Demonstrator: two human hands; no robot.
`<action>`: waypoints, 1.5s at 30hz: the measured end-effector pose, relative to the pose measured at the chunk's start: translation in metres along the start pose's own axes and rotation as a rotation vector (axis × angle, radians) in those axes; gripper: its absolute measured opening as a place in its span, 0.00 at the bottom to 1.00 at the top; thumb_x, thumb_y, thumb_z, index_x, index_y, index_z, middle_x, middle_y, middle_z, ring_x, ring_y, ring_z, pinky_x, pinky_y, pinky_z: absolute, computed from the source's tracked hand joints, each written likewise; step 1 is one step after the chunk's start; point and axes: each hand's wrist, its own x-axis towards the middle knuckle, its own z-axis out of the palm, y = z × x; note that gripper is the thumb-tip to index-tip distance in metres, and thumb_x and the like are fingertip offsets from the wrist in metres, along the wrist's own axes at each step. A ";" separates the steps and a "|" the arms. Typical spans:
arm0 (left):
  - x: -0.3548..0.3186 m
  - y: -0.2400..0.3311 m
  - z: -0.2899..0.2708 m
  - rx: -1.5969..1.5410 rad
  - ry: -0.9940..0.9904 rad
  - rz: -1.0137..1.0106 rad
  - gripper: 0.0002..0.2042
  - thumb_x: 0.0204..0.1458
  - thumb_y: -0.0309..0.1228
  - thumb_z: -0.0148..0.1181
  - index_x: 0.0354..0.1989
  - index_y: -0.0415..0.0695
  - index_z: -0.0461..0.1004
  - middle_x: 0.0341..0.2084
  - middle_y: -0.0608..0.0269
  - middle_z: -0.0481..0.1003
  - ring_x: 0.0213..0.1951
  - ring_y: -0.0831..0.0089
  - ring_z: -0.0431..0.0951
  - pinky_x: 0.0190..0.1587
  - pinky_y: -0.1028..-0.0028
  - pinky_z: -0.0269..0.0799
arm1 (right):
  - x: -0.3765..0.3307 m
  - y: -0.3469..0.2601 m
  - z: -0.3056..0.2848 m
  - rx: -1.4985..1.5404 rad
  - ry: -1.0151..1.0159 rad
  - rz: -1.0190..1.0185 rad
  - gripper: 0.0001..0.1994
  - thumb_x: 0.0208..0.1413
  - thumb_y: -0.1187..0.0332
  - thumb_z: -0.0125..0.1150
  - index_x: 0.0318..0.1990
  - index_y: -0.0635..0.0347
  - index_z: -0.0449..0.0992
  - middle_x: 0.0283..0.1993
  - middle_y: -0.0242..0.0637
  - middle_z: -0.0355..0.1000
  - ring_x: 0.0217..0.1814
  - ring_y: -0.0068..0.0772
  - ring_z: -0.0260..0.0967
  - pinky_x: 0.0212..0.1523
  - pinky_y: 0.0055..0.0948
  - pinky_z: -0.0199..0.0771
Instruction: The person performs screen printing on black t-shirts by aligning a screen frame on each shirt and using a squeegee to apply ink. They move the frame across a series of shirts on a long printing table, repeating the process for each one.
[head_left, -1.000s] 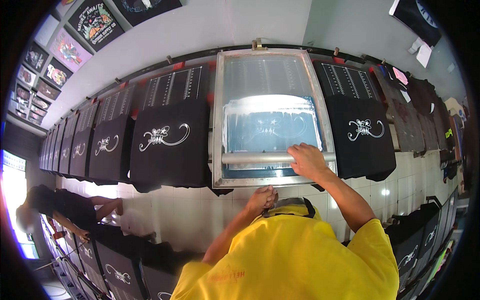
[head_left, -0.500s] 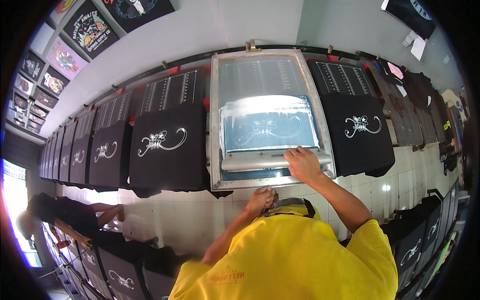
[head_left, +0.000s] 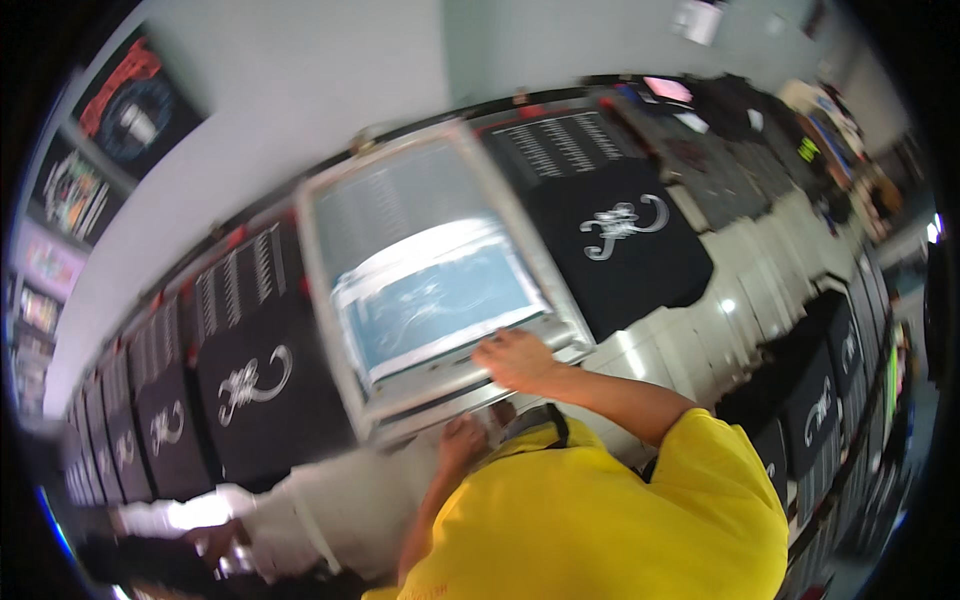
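pressing right hand on printing screen frame, left hand below.

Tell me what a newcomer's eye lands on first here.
The pale printing screen in the middle, tilted across the long table, with the right hand on its near edge and the left hand just below it. On both sides lie black shirts with white scorpion prints. A yellow shirt fills the foreground.

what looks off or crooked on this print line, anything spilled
Nothing stands out. The screen frame lies flat in line with the row of black shirts, both hands on its near edge: right hand, left hand. No spill shows; the picture is blurred, so small flaws could be missed.
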 end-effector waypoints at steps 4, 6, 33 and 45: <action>-0.042 0.114 0.064 0.384 0.220 -0.082 0.10 0.59 0.30 0.50 0.41 0.40 0.77 0.24 0.62 0.71 0.27 0.69 0.72 0.32 0.71 0.70 | 0.000 0.007 0.006 0.039 0.053 -0.020 0.13 0.45 0.70 0.61 0.40 0.58 0.73 0.39 0.37 0.72 0.43 0.42 0.72 0.39 0.38 0.75; -0.060 0.125 0.038 0.891 0.410 0.283 0.11 0.53 0.28 0.57 0.43 0.40 0.77 0.26 0.59 0.73 0.28 0.68 0.73 0.34 0.69 0.71 | 0.000 0.007 0.008 0.028 0.063 -0.020 0.12 0.45 0.70 0.61 0.39 0.58 0.73 0.38 0.37 0.72 0.42 0.41 0.72 0.39 0.37 0.75; -0.037 0.196 -0.020 1.495 0.443 0.470 0.17 0.36 0.17 0.56 0.40 0.38 0.73 0.44 0.51 0.75 0.45 0.52 0.76 0.49 0.63 0.73 | -0.047 0.061 -0.010 0.045 0.142 0.157 0.11 0.36 0.75 0.63 0.32 0.60 0.72 0.38 0.39 0.70 0.44 0.43 0.70 0.41 0.38 0.76; -0.044 0.185 -0.014 1.504 0.534 0.511 0.18 0.38 0.16 0.54 0.41 0.38 0.74 0.45 0.55 0.76 0.49 0.57 0.77 0.51 0.64 0.74 | -0.059 0.055 -0.007 0.073 0.163 0.139 0.16 0.34 0.77 0.61 0.36 0.63 0.70 0.40 0.42 0.69 0.44 0.45 0.70 0.40 0.39 0.77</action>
